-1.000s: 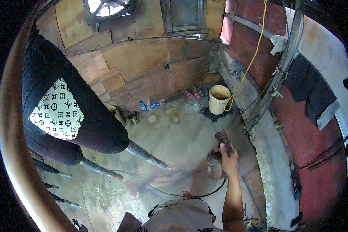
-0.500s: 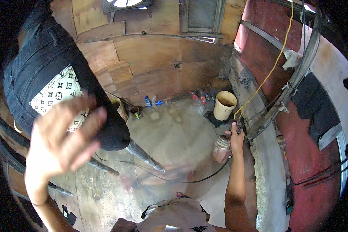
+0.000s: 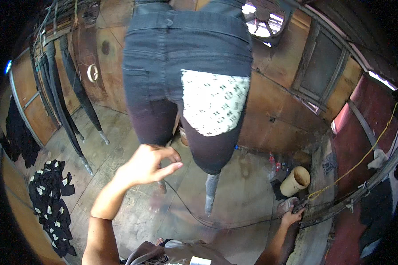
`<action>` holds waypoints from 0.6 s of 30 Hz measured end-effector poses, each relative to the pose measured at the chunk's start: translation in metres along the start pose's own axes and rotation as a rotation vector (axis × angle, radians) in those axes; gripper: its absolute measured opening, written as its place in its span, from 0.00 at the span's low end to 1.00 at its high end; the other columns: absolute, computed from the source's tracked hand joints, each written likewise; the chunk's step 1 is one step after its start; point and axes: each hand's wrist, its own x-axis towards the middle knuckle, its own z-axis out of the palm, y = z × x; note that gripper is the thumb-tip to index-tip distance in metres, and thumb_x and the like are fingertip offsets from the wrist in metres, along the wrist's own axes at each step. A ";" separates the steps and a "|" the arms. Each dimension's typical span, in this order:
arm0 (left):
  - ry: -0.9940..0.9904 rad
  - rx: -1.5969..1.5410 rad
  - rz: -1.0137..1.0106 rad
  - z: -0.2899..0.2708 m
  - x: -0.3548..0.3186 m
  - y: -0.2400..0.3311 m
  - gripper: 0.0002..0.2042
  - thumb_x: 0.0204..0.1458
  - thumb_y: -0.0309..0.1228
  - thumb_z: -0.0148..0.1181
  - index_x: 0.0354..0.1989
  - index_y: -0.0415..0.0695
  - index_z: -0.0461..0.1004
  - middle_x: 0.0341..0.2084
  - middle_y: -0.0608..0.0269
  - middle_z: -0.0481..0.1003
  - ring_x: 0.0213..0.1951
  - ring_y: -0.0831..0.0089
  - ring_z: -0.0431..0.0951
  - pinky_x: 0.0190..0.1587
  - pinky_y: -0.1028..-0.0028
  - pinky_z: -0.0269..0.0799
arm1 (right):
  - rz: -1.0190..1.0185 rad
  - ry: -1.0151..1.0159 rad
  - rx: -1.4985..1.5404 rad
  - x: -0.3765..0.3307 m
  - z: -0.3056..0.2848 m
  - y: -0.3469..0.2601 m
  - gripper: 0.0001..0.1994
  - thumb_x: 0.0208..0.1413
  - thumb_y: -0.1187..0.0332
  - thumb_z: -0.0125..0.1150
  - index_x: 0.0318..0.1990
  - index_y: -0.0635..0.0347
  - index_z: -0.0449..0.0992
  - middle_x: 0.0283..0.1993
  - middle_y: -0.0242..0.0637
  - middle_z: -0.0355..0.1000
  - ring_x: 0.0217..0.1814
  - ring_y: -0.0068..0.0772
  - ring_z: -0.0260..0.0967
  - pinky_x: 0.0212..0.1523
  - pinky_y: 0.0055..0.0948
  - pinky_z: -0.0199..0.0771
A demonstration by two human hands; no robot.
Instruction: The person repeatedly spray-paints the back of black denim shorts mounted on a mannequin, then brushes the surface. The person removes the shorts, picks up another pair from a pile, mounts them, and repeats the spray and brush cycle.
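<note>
A: Pkgs, labels, signs, screens?

B: Pkgs: small bottles (image 3: 276, 164), red & clear, far right on floor, by cream bucket (image 3: 295, 181). Labels: white patterned patch (image 3: 213, 107) on hanging black jeans (image 3: 188, 66), centre; same white patches on black pile (image 3: 53, 194), near left. Signs, screens: nil.

We see black denim jeans (image 3: 185, 66), matt and coarse, with a white printed cloth patch (image 3: 214, 104) on them. The floor (image 3: 243, 194) looks like rough, stained concrete, the walls (image 3: 278, 110) worn matt wood, and the cream bucket (image 3: 295, 181) dull plastic.
</note>
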 end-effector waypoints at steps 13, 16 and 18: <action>-0.103 -1.148 -0.075 0.178 -0.018 -0.135 0.15 0.66 0.37 0.58 0.52 0.38 0.74 0.39 0.63 0.80 0.39 0.76 0.81 0.40 0.75 0.77 | -1.111 -0.019 1.026 -0.146 -0.133 -0.532 0.23 0.65 0.77 0.57 0.67 0.68 0.66 0.67 0.48 0.68 0.70 0.43 0.66 0.73 0.41 0.60; -0.089 -1.206 -0.147 0.181 -0.007 -0.138 0.17 0.65 0.39 0.60 0.54 0.39 0.73 0.41 0.63 0.79 0.39 0.76 0.81 0.39 0.75 0.77 | -1.283 0.261 0.975 -0.142 -0.172 -0.661 0.22 0.62 0.72 0.64 0.63 0.63 0.71 0.63 0.48 0.73 0.65 0.40 0.71 0.68 0.39 0.67; -0.058 -1.225 -0.205 0.183 0.002 -0.140 0.20 0.65 0.41 0.61 0.57 0.40 0.72 0.42 0.64 0.79 0.38 0.76 0.81 0.39 0.75 0.77 | -1.368 0.516 0.824 -0.134 -0.188 -0.733 0.24 0.60 0.65 0.68 0.62 0.61 0.72 0.61 0.50 0.74 0.63 0.42 0.73 0.65 0.38 0.70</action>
